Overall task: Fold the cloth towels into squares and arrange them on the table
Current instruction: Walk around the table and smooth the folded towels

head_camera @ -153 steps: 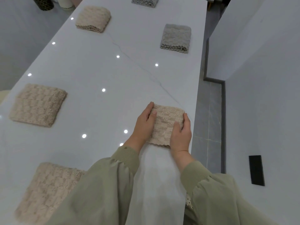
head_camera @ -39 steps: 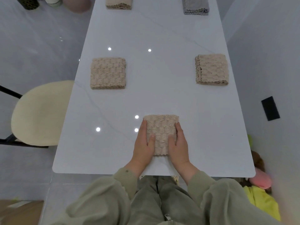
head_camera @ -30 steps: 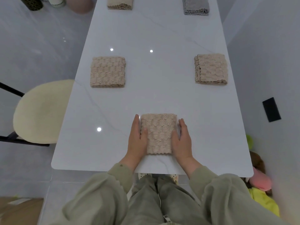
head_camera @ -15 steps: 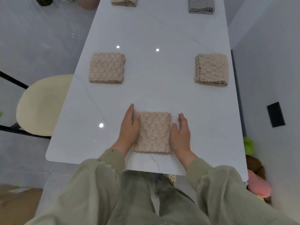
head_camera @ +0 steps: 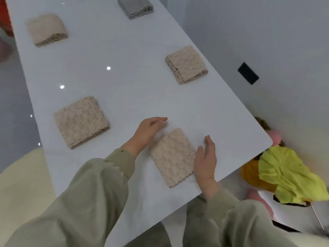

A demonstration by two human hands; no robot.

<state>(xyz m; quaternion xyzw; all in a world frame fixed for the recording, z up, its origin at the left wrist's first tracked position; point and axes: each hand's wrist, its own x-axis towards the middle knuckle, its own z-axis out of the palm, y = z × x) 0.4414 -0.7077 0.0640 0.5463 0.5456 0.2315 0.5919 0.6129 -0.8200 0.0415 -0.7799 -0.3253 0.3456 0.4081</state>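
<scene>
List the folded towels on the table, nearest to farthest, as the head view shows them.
near beige towel → left beige towel → right beige towel → far-left cream towel → grey towel

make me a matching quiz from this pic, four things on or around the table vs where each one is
Things:
1 grey towel
2 nearest towel
3 yellow cloth
4 black plate

Places:
a on the wall
b between left hand and right hand
c far end of the table
d off the table, low right

Pairs: 1-c, 2-b, 3-d, 4-a
</scene>
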